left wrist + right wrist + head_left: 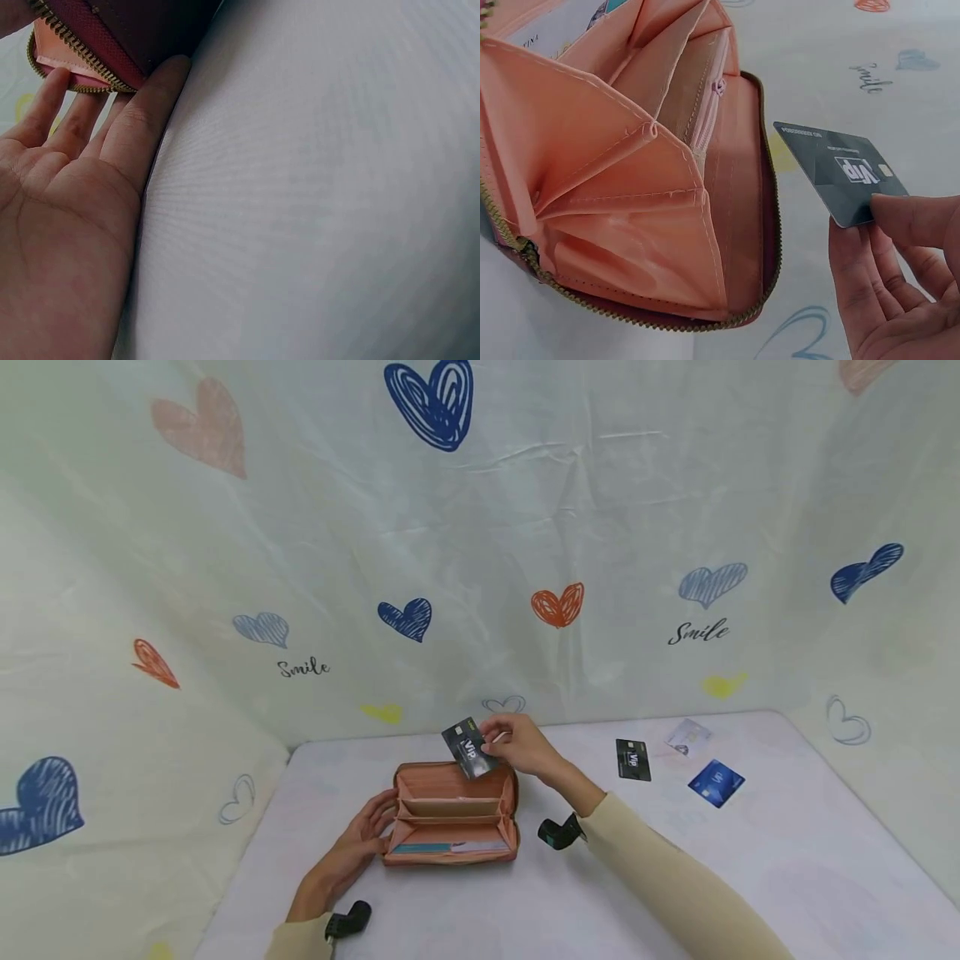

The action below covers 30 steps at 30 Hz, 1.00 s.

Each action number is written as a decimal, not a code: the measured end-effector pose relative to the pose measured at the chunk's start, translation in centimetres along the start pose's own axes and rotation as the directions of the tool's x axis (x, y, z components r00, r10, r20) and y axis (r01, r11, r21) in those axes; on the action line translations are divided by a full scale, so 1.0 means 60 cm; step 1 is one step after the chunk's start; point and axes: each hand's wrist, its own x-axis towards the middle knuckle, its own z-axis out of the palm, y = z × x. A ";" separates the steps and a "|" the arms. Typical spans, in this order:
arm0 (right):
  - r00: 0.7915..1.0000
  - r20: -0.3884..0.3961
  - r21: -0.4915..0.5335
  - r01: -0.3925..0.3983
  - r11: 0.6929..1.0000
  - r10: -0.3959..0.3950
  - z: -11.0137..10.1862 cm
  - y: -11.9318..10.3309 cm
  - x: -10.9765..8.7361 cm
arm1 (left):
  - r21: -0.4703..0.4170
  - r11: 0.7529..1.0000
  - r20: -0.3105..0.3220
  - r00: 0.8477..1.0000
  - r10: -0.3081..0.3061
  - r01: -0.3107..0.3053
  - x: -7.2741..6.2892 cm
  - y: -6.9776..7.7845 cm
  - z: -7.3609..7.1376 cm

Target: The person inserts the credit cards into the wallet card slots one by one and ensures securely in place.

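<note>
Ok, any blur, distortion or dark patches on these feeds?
Head: the scribbled dark-blue heart near the right edge looks stretched; left wrist: the white tabletop is blurred, and the pink-lined, brass-zipped wallet looks dark on its outer side; right wrist: the black rectangular card shows legible "Vip" lettering, the white heart-print backdrop softer.

- Left arm [311, 893]: runs from 7 o'clock in head view, aimed at 1.
- Left hand [360, 837]: fingers [139, 124] nearly straight, slightly spread.
- Right arm [675, 885]: between 4 and 5 o'clock, aimed at 10.
- Right hand [522, 745]: at left hand's 2 o'clock, thumb [913, 220] and index pinched.
</note>
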 end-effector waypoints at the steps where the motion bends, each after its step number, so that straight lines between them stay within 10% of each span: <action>1: 1.000 0.012 -0.015 0.022 1.000 -0.022 0.003 -0.001 0.003 | 0.001 1.000 -0.011 1.000 -0.004 0.004 0.000 0.000 0.001; 11: 0.973 0.067 -0.228 0.229 0.946 -0.219 0.032 -0.022 0.021 | 0.019 0.998 -0.049 0.997 -0.053 0.054 0.000 0.005 0.005; 30: 0.957 0.115 -0.407 0.290 0.866 -0.266 0.081 -0.029 0.050 | 0.021 0.996 -0.060 0.995 -0.083 0.084 0.000 0.008 0.007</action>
